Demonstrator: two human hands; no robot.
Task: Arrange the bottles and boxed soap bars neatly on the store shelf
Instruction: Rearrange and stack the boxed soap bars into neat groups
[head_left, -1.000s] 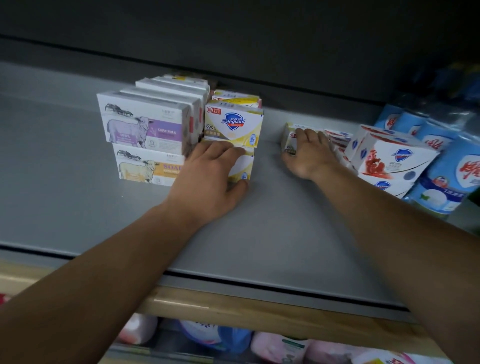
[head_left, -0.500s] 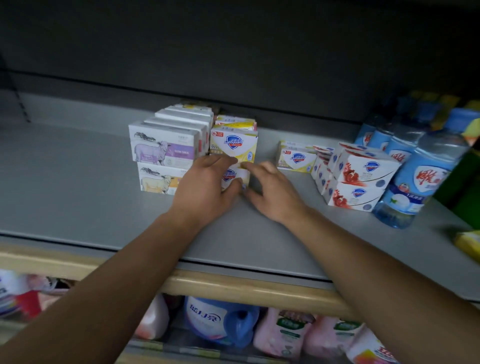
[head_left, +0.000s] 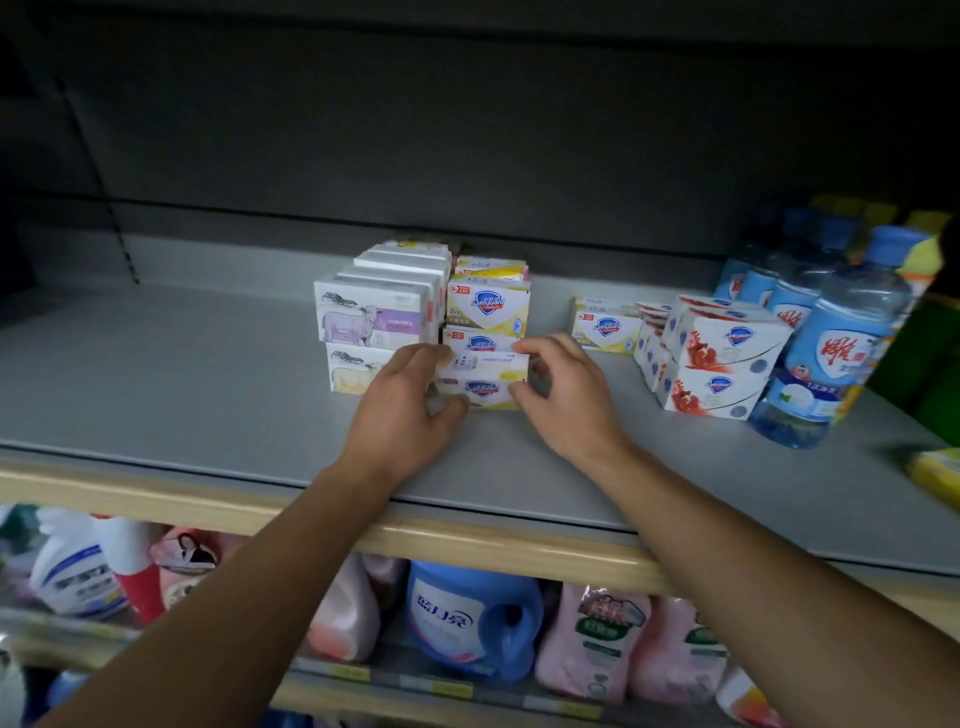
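A yellow-and-white Safeguard soap box (head_left: 483, 382) lies on the grey shelf (head_left: 182, 395), in front of a stack of the same yellow boxes (head_left: 488, 309). My left hand (head_left: 410, 400) grips its left end and my right hand (head_left: 563, 395) grips its right end. To the left stand stacked goat-picture soap boxes (head_left: 371, 322). One more yellow box (head_left: 605, 327) sits alone further right. Red-and-white Safeguard boxes (head_left: 722, 358) are stacked beside it, with blue-labelled water bottles (head_left: 836, 353) at the far right.
A yellow pack (head_left: 937, 470) lies at the shelf's right front edge. A wooden-coloured lip (head_left: 493, 545) runs along the shelf front. The lower shelf holds detergent jugs (head_left: 470, 618) and pink refill pouches (head_left: 597, 639). The dark back panel rises behind the stacks.
My right hand left the lone yellow box on the right and came to the middle. Both hands now hold the front yellow box, which sits pulled slightly forward of its stack.
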